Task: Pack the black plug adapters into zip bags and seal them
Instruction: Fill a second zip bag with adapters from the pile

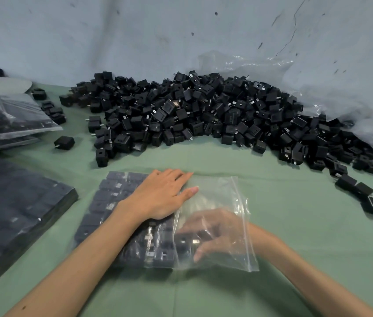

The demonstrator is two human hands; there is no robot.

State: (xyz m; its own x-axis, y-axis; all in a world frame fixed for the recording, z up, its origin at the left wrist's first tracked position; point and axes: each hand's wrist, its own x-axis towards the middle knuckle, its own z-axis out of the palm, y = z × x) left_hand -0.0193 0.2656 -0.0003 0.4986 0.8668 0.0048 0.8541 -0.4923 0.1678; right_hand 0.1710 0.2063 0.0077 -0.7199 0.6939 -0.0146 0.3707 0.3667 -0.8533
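1 zip bag point(226, 195) on bench point(295, 225); left grip point(160, 195) flat, fingers straight, pressing packed adapters point(103, 202); right grip point(217, 234) inside bag, hold indiscernible through plastic; adapter pile point(203, 115) behind.

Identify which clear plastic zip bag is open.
The clear plastic zip bag at centre: the right hand reaches inside it, left hand pressing on top. The filled bags stacked at left lie untouched.
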